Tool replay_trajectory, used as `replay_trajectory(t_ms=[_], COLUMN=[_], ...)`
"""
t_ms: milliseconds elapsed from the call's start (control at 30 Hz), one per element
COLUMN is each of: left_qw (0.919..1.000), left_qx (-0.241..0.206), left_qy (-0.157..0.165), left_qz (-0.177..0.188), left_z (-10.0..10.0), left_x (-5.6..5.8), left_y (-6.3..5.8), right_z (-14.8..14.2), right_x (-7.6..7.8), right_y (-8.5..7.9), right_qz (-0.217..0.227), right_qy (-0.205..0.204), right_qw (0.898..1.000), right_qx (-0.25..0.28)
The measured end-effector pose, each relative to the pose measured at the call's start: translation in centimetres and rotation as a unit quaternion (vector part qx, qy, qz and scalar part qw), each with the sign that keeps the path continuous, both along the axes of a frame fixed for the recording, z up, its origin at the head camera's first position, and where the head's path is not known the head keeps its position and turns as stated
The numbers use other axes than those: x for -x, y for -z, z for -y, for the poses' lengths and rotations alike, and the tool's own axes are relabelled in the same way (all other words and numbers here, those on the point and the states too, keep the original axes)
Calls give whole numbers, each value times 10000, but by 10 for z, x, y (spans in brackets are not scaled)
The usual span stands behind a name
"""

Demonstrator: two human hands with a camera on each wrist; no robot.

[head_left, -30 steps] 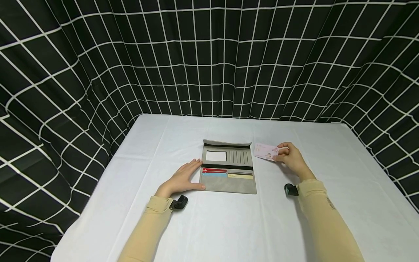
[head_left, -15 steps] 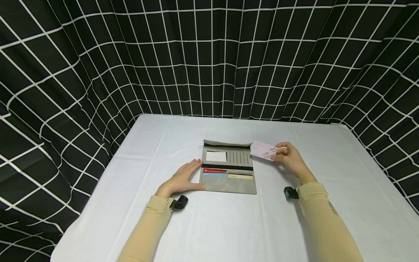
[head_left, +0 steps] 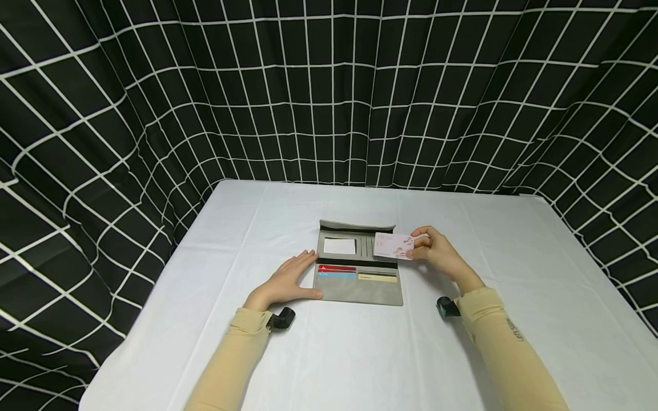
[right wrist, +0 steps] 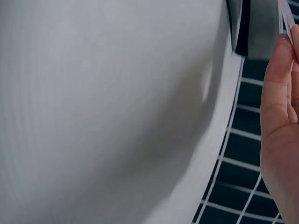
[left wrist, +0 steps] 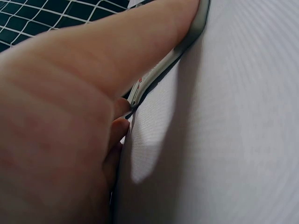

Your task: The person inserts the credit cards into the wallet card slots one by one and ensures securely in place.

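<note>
A grey wallet (head_left: 336,290) lies unfolded on the table, its upper flap tilted up at the far edge. My left hand (head_left: 281,283) rests at its left side, fingers spread, with fingertips and thumb right at the edge. Between thumb and fingers my right hand (head_left: 437,251) pinches a pale pink card (head_left: 393,245) by its right end. The card overlaps the wallet's upper right slots in the head view. Red cards (head_left: 336,267), a blue card (head_left: 336,274) and a cream card (head_left: 377,277) sit in the lower pockets. A white insert (head_left: 339,245) shows in the upper left window.
A white cloth covers the table (head_left: 354,354). Black curtains (head_left: 329,97) with a white grid hang around its back and sides. A black wrist camera (head_left: 281,318) is worn on the left wrist, another camera (head_left: 447,307) on the right.
My right hand has moved left with the pink card, from beside the wallet to over its upper right part. The left hand and the wallet stay where they were.
</note>
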State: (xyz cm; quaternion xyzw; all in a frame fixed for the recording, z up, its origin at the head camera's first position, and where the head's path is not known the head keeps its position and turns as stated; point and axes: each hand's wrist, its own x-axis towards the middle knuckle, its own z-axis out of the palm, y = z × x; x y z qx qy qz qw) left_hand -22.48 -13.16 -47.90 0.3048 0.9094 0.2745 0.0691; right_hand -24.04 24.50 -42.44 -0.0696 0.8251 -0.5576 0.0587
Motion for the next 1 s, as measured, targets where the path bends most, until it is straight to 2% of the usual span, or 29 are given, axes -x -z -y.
replay_trajectory(t_ms=[167, 233, 733, 1000], left_qw=[10000, 10000, 10000, 9999], left_qx=[2, 12, 19, 63], left_qy=[-2, 5, 43, 36], left_qz=[-3, -13, -67, -78], left_z=[0, 0, 0, 1], left_x=[1, 1, 1, 1], left_y=[2, 2, 1, 1], right_z=[13, 13, 40, 45], right_x=[-2, 3, 4, 4], right_y=[0, 8, 7, 9], right_qz=[48, 31, -4, 15], right_qy=[-143, -195, -582, -535], right_qw=[9999, 9998, 9983, 9977], right_qx=[-10, 0, 34, -409])
